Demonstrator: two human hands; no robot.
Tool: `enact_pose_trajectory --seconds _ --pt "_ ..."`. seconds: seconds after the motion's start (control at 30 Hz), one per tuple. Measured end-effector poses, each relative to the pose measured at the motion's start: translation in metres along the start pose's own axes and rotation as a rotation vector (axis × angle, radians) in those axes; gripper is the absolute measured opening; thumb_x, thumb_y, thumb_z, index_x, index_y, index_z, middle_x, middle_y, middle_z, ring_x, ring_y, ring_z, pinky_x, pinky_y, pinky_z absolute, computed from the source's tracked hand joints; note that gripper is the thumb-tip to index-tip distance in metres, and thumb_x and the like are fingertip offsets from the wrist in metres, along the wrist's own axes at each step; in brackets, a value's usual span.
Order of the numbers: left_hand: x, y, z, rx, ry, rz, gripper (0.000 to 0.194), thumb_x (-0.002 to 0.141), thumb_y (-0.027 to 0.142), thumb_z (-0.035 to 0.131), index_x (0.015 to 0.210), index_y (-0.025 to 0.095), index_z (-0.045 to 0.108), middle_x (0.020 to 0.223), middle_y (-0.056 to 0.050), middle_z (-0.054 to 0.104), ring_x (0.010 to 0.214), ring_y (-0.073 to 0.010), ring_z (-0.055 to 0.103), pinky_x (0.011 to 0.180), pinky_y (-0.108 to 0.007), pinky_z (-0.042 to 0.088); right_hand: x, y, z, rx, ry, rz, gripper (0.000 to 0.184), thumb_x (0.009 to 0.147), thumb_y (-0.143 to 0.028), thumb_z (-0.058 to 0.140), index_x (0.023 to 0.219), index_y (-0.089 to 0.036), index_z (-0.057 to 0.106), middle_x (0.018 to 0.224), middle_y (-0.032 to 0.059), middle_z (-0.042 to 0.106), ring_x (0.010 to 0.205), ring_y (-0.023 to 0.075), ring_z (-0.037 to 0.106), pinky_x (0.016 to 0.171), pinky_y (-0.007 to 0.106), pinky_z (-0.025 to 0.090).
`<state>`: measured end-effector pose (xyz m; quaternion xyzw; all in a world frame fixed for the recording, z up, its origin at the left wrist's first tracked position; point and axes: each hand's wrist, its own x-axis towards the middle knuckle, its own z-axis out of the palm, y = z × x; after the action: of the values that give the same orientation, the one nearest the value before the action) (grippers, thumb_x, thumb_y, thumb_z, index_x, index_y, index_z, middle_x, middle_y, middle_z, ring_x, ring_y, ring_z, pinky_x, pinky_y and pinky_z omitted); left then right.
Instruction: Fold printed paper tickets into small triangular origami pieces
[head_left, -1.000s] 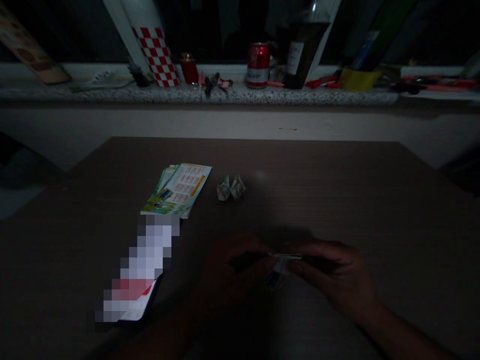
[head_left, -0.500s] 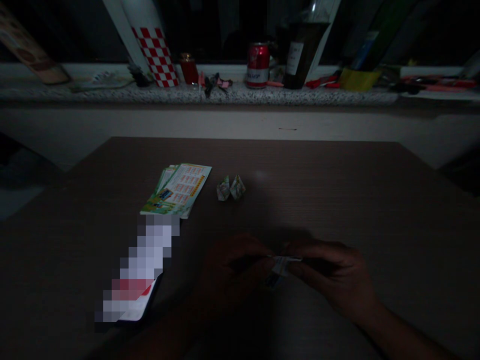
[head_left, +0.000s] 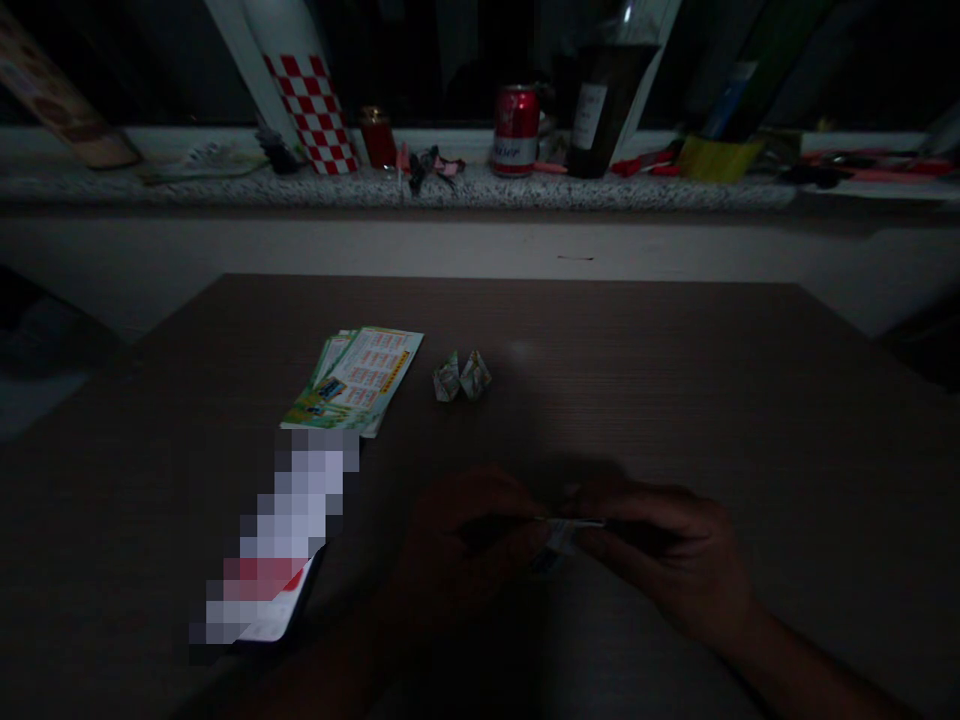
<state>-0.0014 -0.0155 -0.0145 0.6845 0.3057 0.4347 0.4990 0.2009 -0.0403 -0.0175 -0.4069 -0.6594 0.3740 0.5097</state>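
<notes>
Between my two hands, low in the head view, is a small folded piece of paper, dim and partly covered by fingers. My left hand pinches its left side with thumb and fingers. On the right side, my right hand pinches it the same way. Beyond my hands two small folded paper shapes stand side by side on the wooden table. To their left lies a stack of printed cards with calendar-like grids.
A phone, its screen lit and mostly blurred out, lies left of my hands. Along the granite windowsill stand a checkered bottle, a small red jar, a red can, a dark bottle and a yellow holder.
The folded paper has tilted slightly, its top edge now flatter between my fingertips. Both hands keep their pinch with only tiny finger shifts.
</notes>
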Motion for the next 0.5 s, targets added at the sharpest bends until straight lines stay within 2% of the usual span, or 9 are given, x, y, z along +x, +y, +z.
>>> enact_pose_trajectory --seconds 0.5 --pt "0.0020 0.0052 -0.0003 0.028 0.002 0.008 0.005 0.081 0.016 0.067 0.080 0.016 0.072 0.074 -0.004 0.065 0.069 -0.0137 0.061 0.062 -0.023 0.047 -0.0011 -0.0022 -0.0020 -0.040 0.000 -0.034 0.026 0.073 -0.006 0.072 0.090 -0.025 0.075 0.083 0.0027 0.078 0.075 0.0188 0.074 0.061 0.024 0.061"
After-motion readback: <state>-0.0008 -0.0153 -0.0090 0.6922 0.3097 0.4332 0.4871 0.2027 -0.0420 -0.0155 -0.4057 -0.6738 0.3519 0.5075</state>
